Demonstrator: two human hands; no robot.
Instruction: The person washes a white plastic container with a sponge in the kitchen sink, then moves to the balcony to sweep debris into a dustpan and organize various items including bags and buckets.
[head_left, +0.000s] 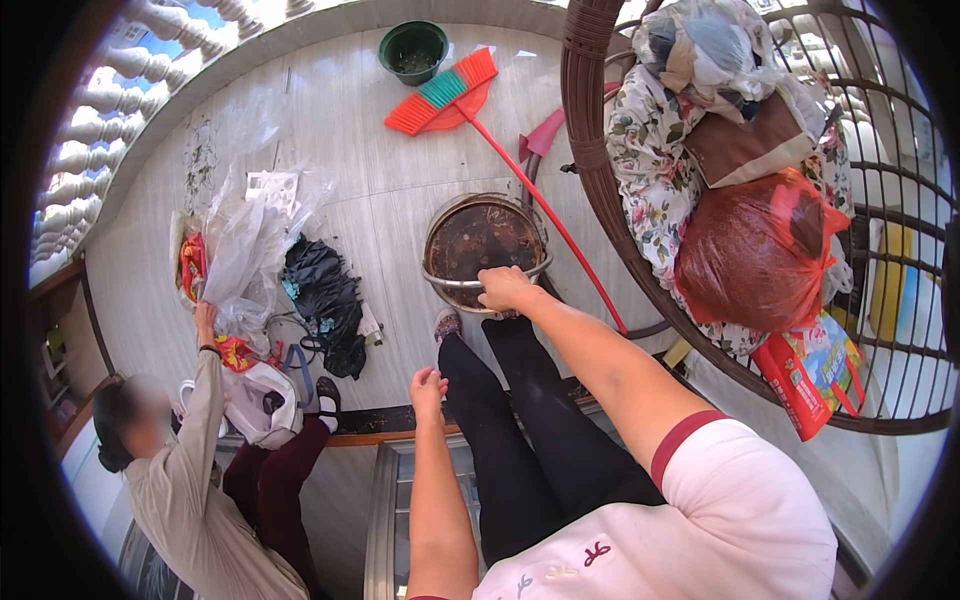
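My right hand (506, 289) is closed around the curved metal handle (457, 284) of a round bucket (487, 232) in front of my feet. The bucket's dark, brown-stained surface faces up at me. Lower and to its left, my left hand (427, 388) hangs in the air beside my leg. Its fingers are loosely curled, and I see nothing in them. Behind the bucket lies a broom with a red handle (547, 206) and red and green bristles (442, 91). Its handle runs past the bucket's right side.
To the left a seated person (187, 480) handles clear plastic sheeting (244, 262), near a black plastic bundle (322, 300). A green pot (412, 52) stands behind the broom. On the right, a wicker hanging chair (592, 135) holds a red plastic bag (757, 255) and floral cushions (649, 172).
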